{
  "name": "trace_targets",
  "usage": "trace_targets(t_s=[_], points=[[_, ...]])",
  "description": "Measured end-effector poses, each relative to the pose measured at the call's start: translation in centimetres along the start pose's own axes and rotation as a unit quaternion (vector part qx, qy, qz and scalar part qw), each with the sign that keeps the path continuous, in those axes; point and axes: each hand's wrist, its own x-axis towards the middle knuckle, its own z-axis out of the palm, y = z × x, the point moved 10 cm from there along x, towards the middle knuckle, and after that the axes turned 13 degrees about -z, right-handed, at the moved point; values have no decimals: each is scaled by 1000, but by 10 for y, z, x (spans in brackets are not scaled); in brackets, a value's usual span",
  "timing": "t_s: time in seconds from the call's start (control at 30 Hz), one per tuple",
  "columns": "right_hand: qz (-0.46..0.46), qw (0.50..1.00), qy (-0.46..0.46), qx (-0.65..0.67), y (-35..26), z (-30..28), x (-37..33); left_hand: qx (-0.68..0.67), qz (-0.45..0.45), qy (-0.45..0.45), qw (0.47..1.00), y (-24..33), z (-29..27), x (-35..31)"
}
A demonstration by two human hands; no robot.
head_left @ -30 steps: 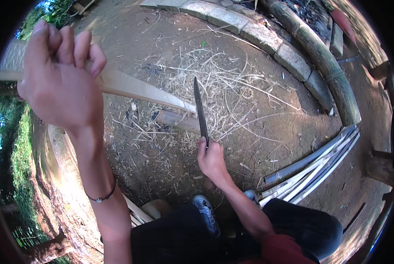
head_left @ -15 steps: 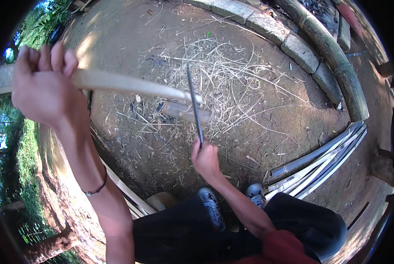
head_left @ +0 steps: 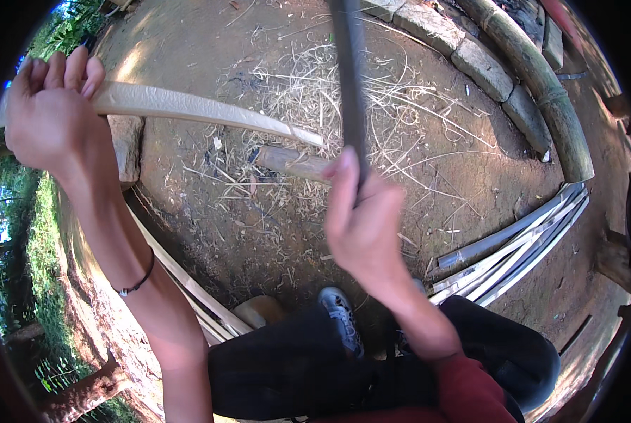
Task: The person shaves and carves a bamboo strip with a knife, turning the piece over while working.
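Note:
My left hand [head_left: 58,116], at the upper left, is closed around a long pale bamboo strip [head_left: 188,104]. The strip reaches rightward over the ground and ends near the middle of the view, with a notch or node close to its tip. In my right hand [head_left: 365,225] is a dark, long-bladed knife [head_left: 348,77], gripped by its handle, which the fingers hide. The blade points up and away, just right of the strip's end and apart from it. Below the strip's tip, a short piece of bamboo [head_left: 291,162] lies on the ground.
Thin curled shavings [head_left: 372,106] cover the ground ahead. Split bamboo strips [head_left: 512,247] lie stacked at the right, more strips [head_left: 188,289] at the lower left. A thick bamboo pole [head_left: 541,92] and stone blocks [head_left: 481,67] form an edge at the upper right. My shoe [head_left: 340,317] is below.
My right hand has risen with the knife, lifting the blade off the strip's end, where it crossed before. My left hand has shifted slightly left and up with the strip.

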Motion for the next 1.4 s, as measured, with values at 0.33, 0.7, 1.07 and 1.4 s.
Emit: trace_targets(t_s=[0.33,0.7,1.07,1.4], points=[[36,998,-56,18,11,9,-8,42,139,-52,988,36,36,-29],[30,998,5,-60,109,26,-55,-2,99,-133,986,37,63,-34],[31,996,8,-83,55,5,-33,77,87,-105,988,26,64,-26],[47,999,6,19,45,-15,-12,-62,-30,-44,997,23,51,-32]])
